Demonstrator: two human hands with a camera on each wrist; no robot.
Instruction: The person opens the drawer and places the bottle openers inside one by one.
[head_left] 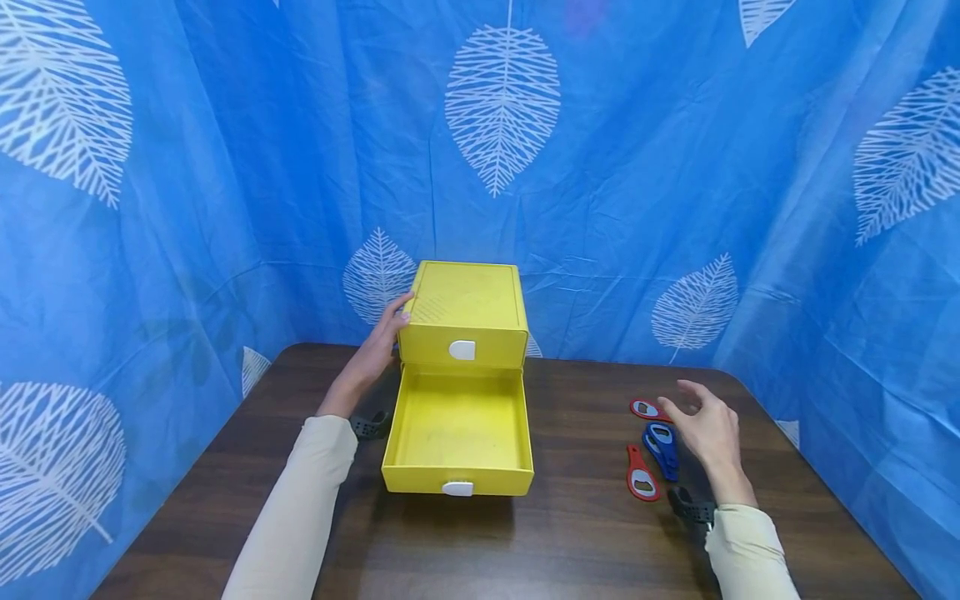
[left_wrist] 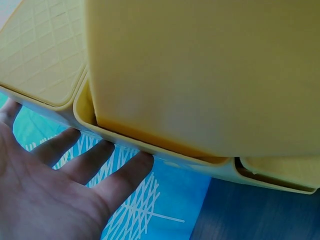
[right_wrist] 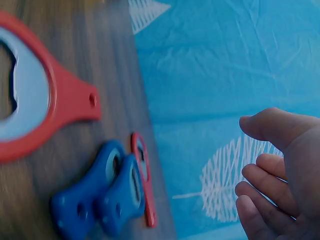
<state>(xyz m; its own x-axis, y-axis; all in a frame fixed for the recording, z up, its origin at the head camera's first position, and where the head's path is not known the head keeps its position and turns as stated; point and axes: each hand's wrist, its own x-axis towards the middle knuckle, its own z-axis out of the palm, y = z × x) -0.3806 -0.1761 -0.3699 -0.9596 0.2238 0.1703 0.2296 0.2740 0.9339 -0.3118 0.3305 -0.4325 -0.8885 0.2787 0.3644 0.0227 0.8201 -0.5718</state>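
Note:
A yellow two-tier drawer box (head_left: pixel 480 292) stands on the table, its lower drawer (head_left: pixel 457 429) pulled out with a bare inside. My left hand (head_left: pixel 372 354) rests against the box's left side, thumb near the top edge; the left wrist view shows its fingers spread along the wall. Over the right of the table hovers my right hand (head_left: pixel 708 429), fingers loosely bent, holding nothing. Just left of it lie a red bottle opener (head_left: pixel 642 482), two overlapping blue bottle openers (head_left: pixel 661 442) and another red bottle opener (head_left: pixel 647 408) farther back, partly behind the thumb.
The upper drawer is closed, with a white handle (head_left: pixel 462 350) on its front; the lower drawer has a similar white handle (head_left: pixel 457 488). A blue curtain (head_left: pixel 600 208) with white leaf prints surrounds the dark wooden table (head_left: pixel 577 533) at the back and sides.

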